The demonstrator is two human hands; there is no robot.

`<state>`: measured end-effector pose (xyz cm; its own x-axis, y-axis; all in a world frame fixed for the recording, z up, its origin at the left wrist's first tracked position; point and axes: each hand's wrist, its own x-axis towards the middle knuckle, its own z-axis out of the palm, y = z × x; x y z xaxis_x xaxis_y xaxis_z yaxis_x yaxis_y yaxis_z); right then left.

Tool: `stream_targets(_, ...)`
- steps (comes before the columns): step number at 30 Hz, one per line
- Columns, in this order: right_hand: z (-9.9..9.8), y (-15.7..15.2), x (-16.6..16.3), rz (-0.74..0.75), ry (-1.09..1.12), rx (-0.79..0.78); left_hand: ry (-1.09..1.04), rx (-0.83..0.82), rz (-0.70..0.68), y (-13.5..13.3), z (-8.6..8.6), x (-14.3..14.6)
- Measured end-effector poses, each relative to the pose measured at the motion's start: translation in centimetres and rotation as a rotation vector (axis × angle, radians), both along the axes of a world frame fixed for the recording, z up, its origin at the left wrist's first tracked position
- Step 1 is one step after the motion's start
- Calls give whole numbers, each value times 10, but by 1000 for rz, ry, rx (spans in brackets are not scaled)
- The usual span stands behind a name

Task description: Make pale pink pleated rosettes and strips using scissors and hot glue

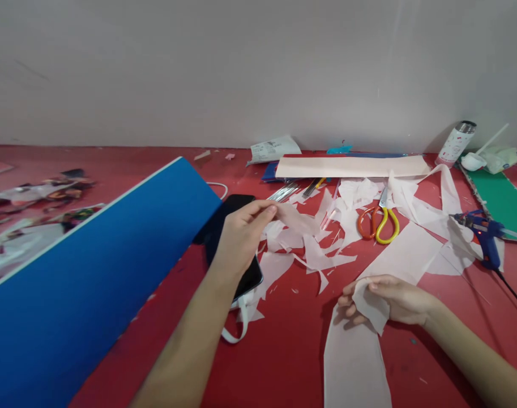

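My left hand (241,235) pinches the end of a thin pale pink paper scrap (298,218) above the scrap pile. Beneath that hand lies a black phone (252,277), with a white cable (242,323) beside its lower end. Between the thumb and fingers of my right hand (394,297) is a small pale petal-shaped paper piece (371,306). A long pale paper strip (355,362) runs under my right hand, and another stretch of pale paper (405,252) lies beyond it. Scissors (379,221) with one red and one yellow handle rest among the scraps.
A large blue board (126,266) slants across the left. At right are a blue glue gun (485,232) with its cord, a green board (507,195) and a patterned bottle (456,141). A cream strip (351,166) lies near the wall, metal wires (283,191) before it.
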<state>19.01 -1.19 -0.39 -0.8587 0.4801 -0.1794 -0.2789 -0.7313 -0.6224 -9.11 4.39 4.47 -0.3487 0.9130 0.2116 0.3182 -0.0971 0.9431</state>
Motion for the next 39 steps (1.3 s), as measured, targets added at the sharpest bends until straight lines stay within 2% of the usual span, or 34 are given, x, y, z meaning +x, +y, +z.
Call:
stream_targets(3,1,0,0,-14,-11,-14,31,-50,10,-1,-1,5)
stream_targets(6,2,0,0,-34,-18,-37,67,-83,-60,-6,2,12)
stream_targets(9,2,1,0,-69,-18,-75,40,-127,-190,-13,6,22)
stream_targets(16,-2,4,1,-143,22,-128,-312,-249,-553,-29,7,54)
stream_targets(19,-4,5,1,-165,7,-142,-285,-328,-687,-37,3,72)
stream_targets(21,-5,5,1,-168,-12,-159,-181,-337,-736,-43,1,85)
stream_targets(24,-5,5,0,-166,-7,-186,-2,-278,-758,-50,-3,101)
stream_targets(31,0,6,-3,-136,53,-159,505,-70,-642,-55,-11,108)
stream_targets(34,-1,6,-2,-141,53,-174,590,-29,-636,-54,-12,107)
stream_targets(39,-6,7,0,-152,-8,-163,591,35,-650,-54,-12,108)
